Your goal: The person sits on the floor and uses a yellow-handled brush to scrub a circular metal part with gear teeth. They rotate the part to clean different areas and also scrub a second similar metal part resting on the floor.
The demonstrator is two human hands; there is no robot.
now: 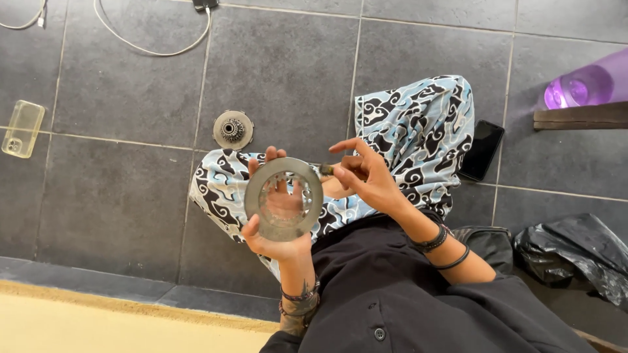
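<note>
My left hand point(278, 225) holds up a flat grey metal ring point(252, 189) with a toothed inner edge, thumb at its lower rim and fingers behind it. Just right of the ring, my right hand point(366, 176) pinches a small dark metal piece point(325, 169), index finger stretched out above it. Both hands hover over my lap, which is covered by blue, black and white patterned cloth point(418, 124). On the floor beyond lies a round metal disc part with a geared centre point(233, 130).
Dark grey floor tiles point(131, 196) surround me. A clear phone case point(23, 129) lies at the left, a black phone point(481, 150) at the right, white cables point(157, 49) at the top. A purple bottle point(585, 85) sits on a wooden ledge point(579, 116); a black plastic bag point(575, 252) lies lower right.
</note>
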